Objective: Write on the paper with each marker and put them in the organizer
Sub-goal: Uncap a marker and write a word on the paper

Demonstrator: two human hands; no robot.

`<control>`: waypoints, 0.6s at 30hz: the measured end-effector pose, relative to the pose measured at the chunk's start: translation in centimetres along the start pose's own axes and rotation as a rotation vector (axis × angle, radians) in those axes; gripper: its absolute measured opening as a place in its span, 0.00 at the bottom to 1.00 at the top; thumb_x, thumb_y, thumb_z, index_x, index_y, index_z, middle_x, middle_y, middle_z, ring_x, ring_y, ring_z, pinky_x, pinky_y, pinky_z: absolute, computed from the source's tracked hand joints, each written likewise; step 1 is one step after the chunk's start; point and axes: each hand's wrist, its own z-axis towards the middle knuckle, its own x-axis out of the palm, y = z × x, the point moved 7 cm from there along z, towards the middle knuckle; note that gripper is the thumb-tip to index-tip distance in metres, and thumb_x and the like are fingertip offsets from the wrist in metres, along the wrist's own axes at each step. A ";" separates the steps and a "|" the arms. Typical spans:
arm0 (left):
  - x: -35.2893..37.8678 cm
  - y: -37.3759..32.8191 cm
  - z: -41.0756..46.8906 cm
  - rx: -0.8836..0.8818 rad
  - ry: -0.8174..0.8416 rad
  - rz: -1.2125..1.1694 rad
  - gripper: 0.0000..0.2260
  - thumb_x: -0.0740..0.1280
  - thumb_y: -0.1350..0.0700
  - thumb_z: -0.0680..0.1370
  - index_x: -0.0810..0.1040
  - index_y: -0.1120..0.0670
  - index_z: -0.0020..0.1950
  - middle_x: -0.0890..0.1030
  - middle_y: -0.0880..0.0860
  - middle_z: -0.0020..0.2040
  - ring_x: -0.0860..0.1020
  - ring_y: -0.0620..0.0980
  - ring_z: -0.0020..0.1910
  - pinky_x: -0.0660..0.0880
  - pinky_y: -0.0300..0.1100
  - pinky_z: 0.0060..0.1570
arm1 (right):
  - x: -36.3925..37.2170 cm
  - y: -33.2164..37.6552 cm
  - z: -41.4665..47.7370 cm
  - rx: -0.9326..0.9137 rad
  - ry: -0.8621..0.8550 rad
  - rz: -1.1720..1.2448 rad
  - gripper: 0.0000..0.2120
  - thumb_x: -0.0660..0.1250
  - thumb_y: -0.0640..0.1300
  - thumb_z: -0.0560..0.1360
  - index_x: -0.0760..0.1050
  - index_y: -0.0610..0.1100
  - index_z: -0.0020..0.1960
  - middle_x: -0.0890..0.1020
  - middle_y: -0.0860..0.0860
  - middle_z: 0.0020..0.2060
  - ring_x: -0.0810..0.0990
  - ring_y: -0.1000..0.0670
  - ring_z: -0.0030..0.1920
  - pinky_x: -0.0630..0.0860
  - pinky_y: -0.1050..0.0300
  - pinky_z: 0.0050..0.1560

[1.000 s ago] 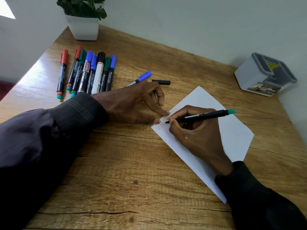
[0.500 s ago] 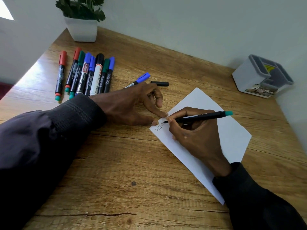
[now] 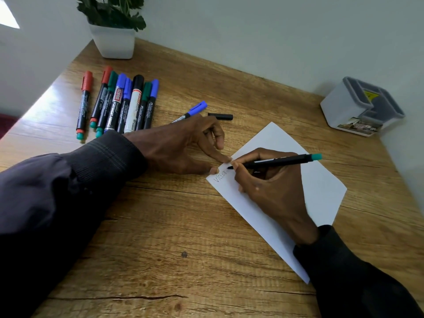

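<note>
Wooden desk (image 3: 160,226) carries the white paper sheet (image 3: 321,187) my flat, empty left hand (image 3: 176,150) pins while my right hand (image 3: 273,187) grips a teal-ended black marker (image 3: 282,161), tip down.

Both arms wear long dark sleeves. The left sleeve (image 3: 46,203) is a smooth, faintly purplish-black fabric that bunches in soft folds near the elbow and ends in a wide ribbed knit cuff (image 3: 107,154) with thin paler stripes running round it. The right sleeve (image 3: 358,283) is plain black, its cuff snug at the wrist. Both hands, left (image 3: 179,150) and right (image 3: 270,187), are bare, with no rings or watch showing.
</note>
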 end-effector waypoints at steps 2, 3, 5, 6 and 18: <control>0.0 0.1 0.0 0.001 0.004 -0.004 0.20 0.75 0.51 0.71 0.75 0.51 0.60 0.76 0.42 0.56 0.72 0.29 0.55 0.70 0.21 0.49 | 0.0 0.3 0.1 -0.006 0.004 0.014 0.05 0.73 0.42 0.72 0.85 0.40 0.42 0.86 0.51 0.34 0.84 0.55 0.33 0.81 0.60 0.39; 0.0 0.1 0.0 0.001 0.009 -0.002 0.20 0.75 0.51 0.71 0.75 0.51 0.60 0.76 0.42 0.57 0.72 0.30 0.56 0.70 0.21 0.49 | 0.0 0.4 0.1 -0.007 0.004 0.010 0.05 0.72 0.42 0.71 0.85 0.40 0.42 0.85 0.52 0.33 0.84 0.55 0.32 0.80 0.62 0.38; 0.1 0.0 0.1 0.008 0.021 0.014 0.18 0.74 0.51 0.72 0.77 0.50 0.60 0.74 0.41 0.57 0.70 0.32 0.57 0.69 0.20 0.50 | -0.1 0.2 0.0 -0.006 -0.003 0.001 0.06 0.72 0.42 0.71 0.85 0.40 0.42 0.86 0.50 0.34 0.84 0.54 0.32 0.81 0.60 0.38; 0.1 0.0 0.1 0.012 0.022 0.022 0.18 0.74 0.51 0.72 0.77 0.50 0.61 0.73 0.41 0.57 0.70 0.32 0.57 0.68 0.20 0.50 | -0.1 0.0 0.0 -0.004 -0.006 -0.011 0.06 0.73 0.43 0.72 0.85 0.40 0.43 0.86 0.49 0.35 0.85 0.52 0.34 0.83 0.57 0.39; 0.4 0.0 0.2 0.053 0.039 0.044 0.16 0.74 0.51 0.73 0.77 0.44 0.59 0.72 0.40 0.58 0.69 0.33 0.58 0.67 0.19 0.53 | -0.7 -0.5 -0.1 0.052 -0.066 0.090 0.07 0.73 0.43 0.73 0.84 0.39 0.43 0.85 0.46 0.33 0.84 0.47 0.32 0.79 0.56 0.35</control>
